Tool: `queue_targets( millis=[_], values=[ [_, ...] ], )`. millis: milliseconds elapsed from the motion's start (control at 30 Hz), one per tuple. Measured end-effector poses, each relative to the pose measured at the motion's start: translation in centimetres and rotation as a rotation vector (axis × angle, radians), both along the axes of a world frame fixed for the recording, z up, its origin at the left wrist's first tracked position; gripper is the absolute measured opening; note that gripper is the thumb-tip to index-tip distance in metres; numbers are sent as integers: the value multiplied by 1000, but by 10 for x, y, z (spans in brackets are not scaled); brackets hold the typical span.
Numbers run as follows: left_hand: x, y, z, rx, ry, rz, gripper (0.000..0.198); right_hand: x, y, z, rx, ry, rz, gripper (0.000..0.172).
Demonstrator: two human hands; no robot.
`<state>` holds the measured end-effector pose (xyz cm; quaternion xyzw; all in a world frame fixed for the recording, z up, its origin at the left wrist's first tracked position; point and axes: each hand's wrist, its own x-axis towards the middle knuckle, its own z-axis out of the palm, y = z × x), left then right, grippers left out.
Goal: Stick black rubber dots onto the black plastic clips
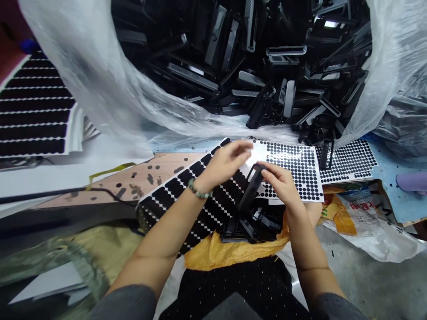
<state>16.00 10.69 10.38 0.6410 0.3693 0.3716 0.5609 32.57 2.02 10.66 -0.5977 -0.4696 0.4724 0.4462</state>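
Observation:
My right hand (278,183) grips an upright black plastic frame (252,189) by its upper edge. My left hand (226,163) hovers at the top of that frame, fingertips pinched together; anything between them is too small to see. Under my left wrist lies a sheet of black oblong adhesive pads (196,191), and a sheet of round black pads (295,166) lies beyond my right hand. Several more black frames (248,226) rest in a heap on a yellow woven sack (227,253) on my lap. A beaded bracelet (199,188) circles my left wrist.
A transparent plastic liner (100,75) holds a large mound of black frames (240,58) straight ahead. A stack of pad sheets (33,106) sits at the left, beside a stained wooden board (133,178). A printed woven bag (360,209) lies on the concrete floor (376,271) at the right.

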Motion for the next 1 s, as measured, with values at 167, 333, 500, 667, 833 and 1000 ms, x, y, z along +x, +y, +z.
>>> queue_targets(
  millis=[167, 333, 500, 667, 833, 1000],
  values=[
    [62, 73, -6, 156, 143, 161, 20, 15, 20, -14, 98, -425, -34, 23],
    [80, 115, -26, 84, 287, 316, 22, 20, 73, -38, 61, -756, -114, 15],
    [41, 103, -18, 161, -33, 360, 21, 14, 103, -51, -15, -874, -133, 11],
    [2, 39, -1, -265, -311, 216, 24, 13, 105, -44, -45, -779, -129, 14],
    [-12, -7, -9, -496, -432, 170, 25, -8, 77, -22, 50, -119, -136, 12],
    [-9, -22, -14, -469, -488, 176, 33, -36, 51, -2, 133, 192, -13, 28]
  ],
)
